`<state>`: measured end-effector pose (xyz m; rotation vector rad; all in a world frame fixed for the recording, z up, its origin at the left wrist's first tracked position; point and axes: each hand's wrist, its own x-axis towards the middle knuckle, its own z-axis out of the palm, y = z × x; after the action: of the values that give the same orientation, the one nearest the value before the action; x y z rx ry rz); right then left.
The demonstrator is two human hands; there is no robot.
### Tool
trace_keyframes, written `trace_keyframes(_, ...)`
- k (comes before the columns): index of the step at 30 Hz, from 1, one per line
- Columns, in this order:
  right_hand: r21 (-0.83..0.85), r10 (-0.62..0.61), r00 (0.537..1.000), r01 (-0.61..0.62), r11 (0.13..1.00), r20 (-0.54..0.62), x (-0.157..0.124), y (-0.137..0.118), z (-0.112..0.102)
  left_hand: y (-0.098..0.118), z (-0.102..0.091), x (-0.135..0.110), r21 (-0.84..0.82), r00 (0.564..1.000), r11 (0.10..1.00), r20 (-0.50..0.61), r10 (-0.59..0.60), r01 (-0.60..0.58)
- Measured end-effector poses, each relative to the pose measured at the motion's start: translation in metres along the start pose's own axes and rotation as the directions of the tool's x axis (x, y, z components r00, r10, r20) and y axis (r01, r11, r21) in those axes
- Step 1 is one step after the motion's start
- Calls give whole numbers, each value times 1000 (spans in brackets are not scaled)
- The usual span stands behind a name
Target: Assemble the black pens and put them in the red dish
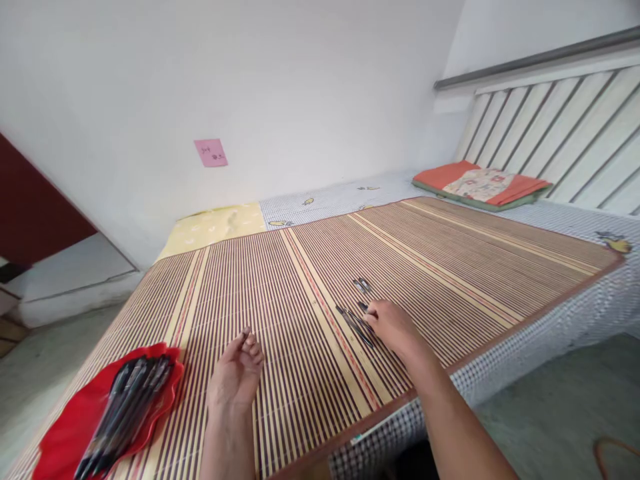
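My left hand (pixel 237 375) rests on the striped bamboo mat (pixel 280 293), fingers pinched on a small dark pen cap (pixel 246 332). My right hand (pixel 393 327) lies farther right on the mat, fingers curled on dark pens (pixel 354 325) that lie across the slats. Two small dark pen parts (pixel 362 285) lie just beyond that hand. At the left front, a red tray (pixel 70 427) holds several black pens (pixel 125 413) in a bundle.
The mat covers a bed with a checked sheet (pixel 575 220). A folded orange cushion (pixel 483 185) sits at the far right by a slatted headboard (pixel 560 133). A pink note (pixel 211 152) sticks on the white wall. Bare floor lies at both sides.
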<state>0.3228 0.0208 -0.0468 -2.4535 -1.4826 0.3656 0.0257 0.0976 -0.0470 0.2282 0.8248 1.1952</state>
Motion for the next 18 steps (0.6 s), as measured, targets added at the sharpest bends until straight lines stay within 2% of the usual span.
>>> trace_keyframes(4,-46,-12,998,15,999,53,1,-14,15,0,0,1,-1,1000,1000,-1,-4,4)
trace_keyframes(8,-81,0,999,4,997,50,4,-24,27,0,0,2,-6,1000,1000,-5,-2,2)
trace_keyframes(13,-80,27,999,-24,997,31,3,-31,26,-1,-1,2,-10,1000,1000,-4,4,-4)
trace_keyframes(18,-25,-8,1000,9,1000,30,1,-42,27,-2,-2,2,-10,1000,1000,13,1,-1)
